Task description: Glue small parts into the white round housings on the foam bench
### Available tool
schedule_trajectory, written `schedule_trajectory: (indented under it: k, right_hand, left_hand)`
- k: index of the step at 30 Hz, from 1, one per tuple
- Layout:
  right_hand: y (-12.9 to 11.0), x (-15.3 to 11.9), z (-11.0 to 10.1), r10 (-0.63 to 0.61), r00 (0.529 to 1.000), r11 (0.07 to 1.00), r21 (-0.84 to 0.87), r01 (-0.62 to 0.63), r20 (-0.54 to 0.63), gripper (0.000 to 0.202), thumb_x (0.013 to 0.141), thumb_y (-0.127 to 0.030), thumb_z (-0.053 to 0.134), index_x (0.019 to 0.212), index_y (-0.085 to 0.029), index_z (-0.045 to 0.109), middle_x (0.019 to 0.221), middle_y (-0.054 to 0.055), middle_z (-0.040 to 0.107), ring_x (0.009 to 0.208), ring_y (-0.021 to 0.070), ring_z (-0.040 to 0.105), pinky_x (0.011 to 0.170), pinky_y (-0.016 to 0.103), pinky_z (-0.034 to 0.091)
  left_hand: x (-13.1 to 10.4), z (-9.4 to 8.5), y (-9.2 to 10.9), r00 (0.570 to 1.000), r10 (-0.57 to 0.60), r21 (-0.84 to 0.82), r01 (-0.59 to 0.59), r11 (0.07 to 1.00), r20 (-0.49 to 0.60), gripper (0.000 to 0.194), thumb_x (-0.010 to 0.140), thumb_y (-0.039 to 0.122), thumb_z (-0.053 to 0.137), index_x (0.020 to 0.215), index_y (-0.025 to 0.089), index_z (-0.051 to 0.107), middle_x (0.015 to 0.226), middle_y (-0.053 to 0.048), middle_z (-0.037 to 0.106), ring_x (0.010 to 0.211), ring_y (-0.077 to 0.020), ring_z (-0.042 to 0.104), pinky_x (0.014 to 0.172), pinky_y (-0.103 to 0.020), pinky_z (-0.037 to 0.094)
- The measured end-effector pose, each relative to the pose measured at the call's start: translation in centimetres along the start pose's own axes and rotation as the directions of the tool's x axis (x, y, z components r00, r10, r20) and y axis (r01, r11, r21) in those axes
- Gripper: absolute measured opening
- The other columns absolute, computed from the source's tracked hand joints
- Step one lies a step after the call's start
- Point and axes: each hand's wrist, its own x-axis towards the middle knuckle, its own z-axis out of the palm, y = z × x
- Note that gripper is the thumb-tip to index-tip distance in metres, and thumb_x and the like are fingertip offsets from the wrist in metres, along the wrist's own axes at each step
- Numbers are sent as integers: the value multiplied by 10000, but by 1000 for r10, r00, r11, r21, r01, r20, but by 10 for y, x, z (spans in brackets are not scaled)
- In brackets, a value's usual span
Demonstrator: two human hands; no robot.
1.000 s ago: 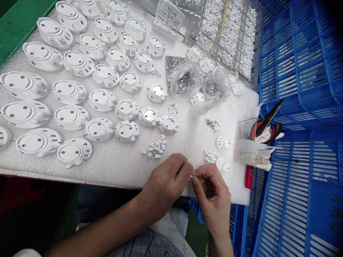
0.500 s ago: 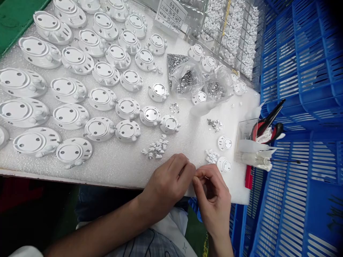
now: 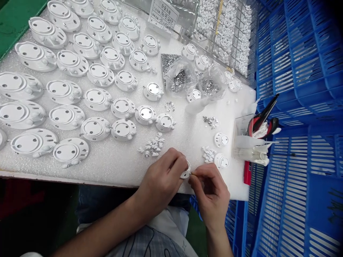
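Note:
My left hand (image 3: 164,178) is closed on a small white disc-shaped part (image 3: 185,174), whose right edge shows past my fingers. Thumb and forefinger of my right hand (image 3: 210,189) pinch at that edge; what they hold, if anything, is too small to make out. Left of my hands lies a loose heap of small white pieces (image 3: 153,145). Another pile of white pieces (image 3: 208,154) sits behind my right hand, beside a white disc part (image 3: 221,161). Tiny metal bits (image 3: 210,121) are scattered farther back.
Rows of white disc parts (image 3: 97,99) cover the left of the white foam sheet (image 3: 112,167). Clear bags of metal bits (image 3: 180,80) and a handwritten label card (image 3: 163,16) stand behind. Right are a clear holder with scissors (image 3: 264,117) and blue crates (image 3: 294,153).
My hands have drawn slightly apart, and the disc part between them now shows. The whole view has shifted a little, with things appearing farther left.

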Motion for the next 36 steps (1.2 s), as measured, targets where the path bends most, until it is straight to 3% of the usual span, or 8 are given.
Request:
schedule_trajectory:
  k: [4, 7, 15, 21, 29, 36]
  right_hand:
    - [6, -3, -1, 65, 992, 971, 234, -38, -112, 104, 948, -145, 680, 911, -242, 679, 787, -37, 582, 566, 87, 572, 463, 201, 452]
    - [8, -4, 0, 72, 990, 956, 293, -33, -122, 122, 949, -126, 663, 933, -245, 685, 785, -40, 588, 546, 81, 592, 447, 189, 460]
    - [12, -7, 4, -126, 990, 989, 68, 131, -65, 207, 937, -125, 680, 1089, -264, 695, 857, 1, 696, 691, 129, 658, 578, 232, 559]
    - [8, -4, 11, -251, 966, 966, -77, 246, -59, 171, 938, -128, 669, 1045, -260, 674, 841, -16, 724, 651, 120, 630, 563, 240, 529]
    - [15, -11, 16, -253, 940, 967, -97, 236, -229, 219, 929, -103, 683, 1085, -256, 695, 858, -10, 724, 756, 151, 670, 635, 277, 557]
    - [16, -10, 19, -277, 929, 961, -69, 268, -244, 230, 926, -111, 700, 1117, -239, 699, 851, -10, 701, 743, 144, 654, 627, 272, 561]
  left_hand:
    - [-1, 1, 0, 1000, -25, -70, 24, 997, -11, 282, 883, -82, 539, 891, 199, 525, 894, -47, 641, 837, -185, 698, 763, -261, 618]
    - [-2, 0, 0, 999, -31, -151, 26, 988, -28, 250, 896, -54, 605, 934, 190, 559, 962, -71, 697, 888, -188, 721, 804, -260, 620]
    - [1, -9, 0, 996, -87, -351, 71, 934, -30, 126, 966, 116, 714, 1007, 190, 621, 948, -56, 756, 887, -162, 765, 836, -221, 625]
    - [1, -12, -1, 999, -23, -392, 11, 920, -25, 80, 1007, 207, 710, 1013, 188, 633, 942, -63, 761, 878, -167, 776, 817, -234, 650]
    - [2, -11, 3, 999, 37, -215, -40, 976, -16, 64, 996, 111, 656, 1035, 159, 670, 960, -64, 694, 851, -146, 696, 776, -203, 611]
    - [1, -12, 0, 998, 42, -308, -53, 950, -42, 110, 979, 107, 702, 1028, 177, 633, 978, -56, 698, 885, -151, 747, 794, -221, 653]
